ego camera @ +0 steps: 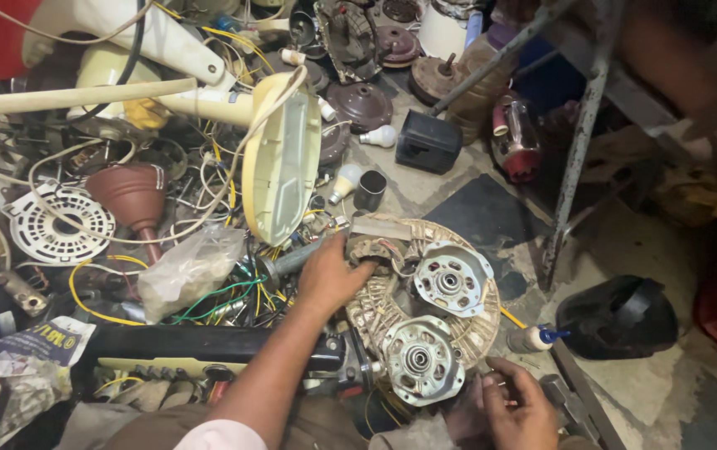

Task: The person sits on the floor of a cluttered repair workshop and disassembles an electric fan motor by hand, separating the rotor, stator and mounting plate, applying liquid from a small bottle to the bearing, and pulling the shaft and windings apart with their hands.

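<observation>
My left hand (332,275) reaches forward over a round woven mat (479,329) on the floor and closes on a small dirty motor part (372,247) at the mat's far edge. Two silver motor end covers lie on the mat, one farther (452,279) and one nearer (419,359). My right hand (517,406) rests low at the mat's near edge, fingers curled around a small dark piece that I cannot make out.
A heap of wires, cream fan parts (282,158), a brown funnel-shaped cover (132,193) and a plastic bag (190,268) fills the left. Bulbs (378,135), a black box (427,140), a metal stand leg (573,158), a black shell (617,317) and a small blue-capped bottle (533,337) lie around.
</observation>
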### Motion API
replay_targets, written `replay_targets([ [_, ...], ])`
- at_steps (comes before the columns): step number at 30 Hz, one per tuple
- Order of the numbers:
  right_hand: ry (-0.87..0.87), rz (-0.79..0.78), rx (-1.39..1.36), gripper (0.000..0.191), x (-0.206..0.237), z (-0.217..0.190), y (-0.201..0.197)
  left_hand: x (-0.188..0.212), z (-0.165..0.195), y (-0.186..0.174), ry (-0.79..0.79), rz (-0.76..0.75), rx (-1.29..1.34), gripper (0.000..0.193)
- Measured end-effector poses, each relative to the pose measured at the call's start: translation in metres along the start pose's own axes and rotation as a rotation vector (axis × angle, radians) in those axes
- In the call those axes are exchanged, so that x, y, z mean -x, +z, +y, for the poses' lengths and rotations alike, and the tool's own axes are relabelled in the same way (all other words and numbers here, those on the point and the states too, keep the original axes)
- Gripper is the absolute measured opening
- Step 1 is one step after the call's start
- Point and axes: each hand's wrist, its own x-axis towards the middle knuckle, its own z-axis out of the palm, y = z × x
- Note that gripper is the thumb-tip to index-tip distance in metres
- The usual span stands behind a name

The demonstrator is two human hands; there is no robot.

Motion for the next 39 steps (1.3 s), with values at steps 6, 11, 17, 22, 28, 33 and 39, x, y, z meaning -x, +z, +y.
replay_targets([
  [6,-0.151,0.061,0.217,0.029,0.008,-0.047,0.007,-0.008,-0.015,0.017,0.124,0.166,0.105,0.059],
  [11,-0.136,0.068,0.229,0.029,0.01,-0.053,0.011,-0.003,-0.006,0.013,0.097,0.269,0.204,0.055],
  [17,-0.111,0.109,0.14,0.028,0.009,-0.035,0.01,0.01,0.012,-0.004,0.139,0.379,0.246,0.057],
  [22,-0.069,0.171,-0.006,0.029,0.006,-0.038,0.008,0.017,0.027,-0.023,0.168,0.339,0.23,0.057],
  [28,-0.246,0.105,-0.083,0.032,-0.015,-0.109,0.008,0.02,0.04,-0.043,0.237,0.37,0.12,0.062],
  [33,-0.421,-0.098,0.111,0.045,-0.049,-0.192,0.038,0.017,0.046,-0.053,0.186,0.335,0.031,0.061],
  [39,-0.34,-0.621,0.122,0.066,-0.131,-0.257,0.089,0.019,0.052,-0.057,0.21,0.261,-0.019,0.063],
])
